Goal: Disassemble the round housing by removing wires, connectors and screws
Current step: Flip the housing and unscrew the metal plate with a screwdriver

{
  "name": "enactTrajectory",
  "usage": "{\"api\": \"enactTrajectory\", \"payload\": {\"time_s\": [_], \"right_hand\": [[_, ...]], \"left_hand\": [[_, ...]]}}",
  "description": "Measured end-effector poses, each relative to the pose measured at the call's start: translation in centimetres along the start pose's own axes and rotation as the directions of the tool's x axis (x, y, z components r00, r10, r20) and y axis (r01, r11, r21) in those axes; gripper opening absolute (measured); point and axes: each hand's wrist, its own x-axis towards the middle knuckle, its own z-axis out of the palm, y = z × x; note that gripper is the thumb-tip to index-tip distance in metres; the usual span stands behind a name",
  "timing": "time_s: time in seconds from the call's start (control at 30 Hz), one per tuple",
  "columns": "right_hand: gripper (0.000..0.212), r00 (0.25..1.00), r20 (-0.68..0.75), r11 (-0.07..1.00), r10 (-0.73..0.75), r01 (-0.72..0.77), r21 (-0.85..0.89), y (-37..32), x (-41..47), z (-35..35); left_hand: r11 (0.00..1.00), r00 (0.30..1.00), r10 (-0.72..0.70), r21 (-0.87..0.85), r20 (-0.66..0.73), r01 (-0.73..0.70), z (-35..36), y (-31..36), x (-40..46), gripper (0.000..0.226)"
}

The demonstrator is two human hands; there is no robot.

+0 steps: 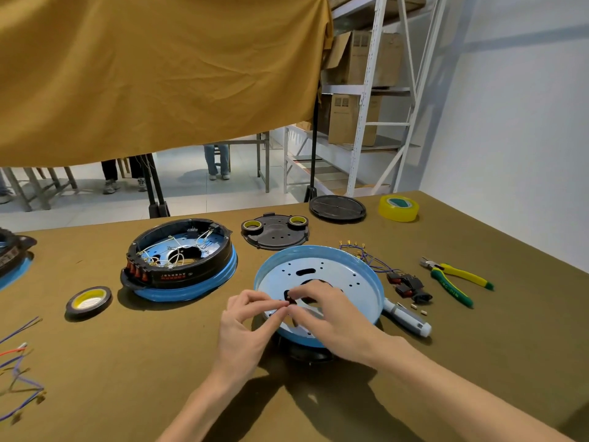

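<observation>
1. Olive-brown cloth covers the work table (318, 409), with a mustard fabric curtain (143, 74) hung behind it and white metal shelving (366, 106) holding cardboard boxes at the back right; the soft cover probably keeps small parts from rolling off.

2. Nearest the person lies the round light-blue metal housing plate (350, 275), open side up. Its near edge seems propped on something dark beneath, though I cannot tell what.

3. Over the plate's near half, the left hand (248, 327) and the right hand (328, 311) meet fingertip to fingertip, both pinching a small dark part (290, 299) between thumb and forefinger. Likely a connector or clip being worked free; its exact kind is too small to tell.

4. Just right of the plate sit stripped purple wires with brass terminals (366, 256) and a cluster of black and red rocker switches (409, 287), gathered as a removed-parts pile.

5. Beside them lie green-and-yellow-handled cutting pliers (455, 279) and a grey-white screwdriver (408, 317), near the right hand for quick reach.

6. To the left stands a second, still-wired black-and-blue round housing (181, 263), apparently waiting its turn, with a dark roll of tape (89, 299) in front of it.

7. Farther back rest a black round perforated cover (275, 234), a black round grille lid (337, 208) and a yellow tape roll (398, 208).
</observation>
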Motion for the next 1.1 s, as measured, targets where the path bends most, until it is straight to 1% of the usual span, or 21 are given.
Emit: {"api": "enactTrajectory", "payload": {"time_s": [0.03,0.07,0.13,0.2,0.27,0.33,0.43,0.5,0.57,0.67,0.73,0.87,0.93,1.0,1.03,1.07,1.1], "right_hand": [[0.032,0.999,-0.042,0.998,0.016,-0.013,0.066,0.0,0.2,-0.1],[0.026,0.998,-0.055,0.992,0.026,-0.019,0.128,0.0,0.3,-0.2],[0.021,0.998,-0.048,0.978,0.034,-0.023,0.207,-0.2,0.4,-0.1],[0.017,0.997,-0.077,0.983,0.014,0.0,0.184,0.0,0.2,-0.1],[0.016,0.981,-0.189,0.995,-0.034,0.052,0.088,0.7,-0.1,-0.7],[0.014,0.938,-0.345,1.0,-0.027,0.029,0.002,1.9,-0.5,-1.9],[0.01,0.823,-0.558,0.992,0.106,-0.126,0.003,5.1,-1.5,-4.2],[0.01,0.754,-0.628,0.968,0.194,-0.252,-0.004,7.6,-2.4,-5.8],[0.01,0.735,-0.622,0.926,0.27,-0.375,-0.041,9.8,-3.3,-6.9],[0.014,0.768,-0.541,0.85,0.344,-0.499,-0.167,12.3,-4.5,-7.6],[0.016,0.775,-0.501,0.807,0.385,-0.546,-0.226,13.2,-5.1,-7.7],[0.018,0.759,-0.506,0.766,0.409,-0.587,-0.261,14.0,-6.2,-8.1],[0.018,0.766,-0.518,0.778,0.38,-0.568,-0.27,13.8,-6.4,-8.2],[0.02,0.812,-0.485,0.849,0.325,-0.477,-0.229,13.0,-6.4,-8.1],[0.024,0.85,-0.431,0.877,0.304,-0.426,-0.221,12.6,-6.3,-7.9],[0.028,0.89,-0.356,0.886,0.285,-0.386,-0.257,12.1,-6.3,-7.6],[0.031,0.92,-0.287,0.868,0.268,-0.36,-0.343,11.8,-6.2,-7.2]], "left_hand": [[1.0,1.0,0.014,0.016,-0.003,-0.014,0.2,0.0,-0.1,0.016],[0.999,1.0,0.024,0.023,-0.007,-0.024,0.3,0.0,-0.1,0.017],[0.998,0.999,0.05,0.038,-0.015,-0.05,0.4,-0.1,-0.1,0.018],[0.991,0.995,0.099,0.089,-0.017,-0.097,0.6,-0.2,-0.2,0.019],[0.976,0.99,0.137,0.169,0.015,-0.138,0.9,-0.5,-0.4,0.018],[0.951,0.985,0.159,0.259,0.064,-0.17,1.2,-1.1,-0.4,0.013],[0.917,0.975,0.206,0.331,0.081,-0.221,1.3,-1.9,-0.4,0.033],[0.903,0.97,0.232,0.355,0.07,-0.241,1.3,-2.0,-0.4,0.036],[0.892,0.966,0.25,0.374,0.065,-0.255,1.5,-2.2,-0.3,0.036],[0.892,0.968,0.243,0.379,0.061,-0.247,1.5,-2.3,-0.3,0.036],[0.891,0.969,0.24,0.382,0.059,-0.245,1.5,-2.4,-0.3,0.037],[0.894,0.97,0.235,0.379,0.055,-0.238,1.6,-2.4,-0.3,0.038],[0.895,0.971,0.232,0.38,0.054,-0.235,1.6,-2.5,-0.3,0.039],[0.892,0.97,0.237,0.384,0.052,-0.239,1.7,-2.4,-0.3,0.04],[0.89,0.969,0.241,0.387,0.05,-0.241,1.7,-2.4,-0.3,0.039],[0.89,0.969,0.243,0.387,0.048,-0.243,1.7,-2.4,-0.4,0.039],[0.889,0.968,0.247,0.385,0.049,-0.246,1.7,-2.3,-0.4,0.039]]}}
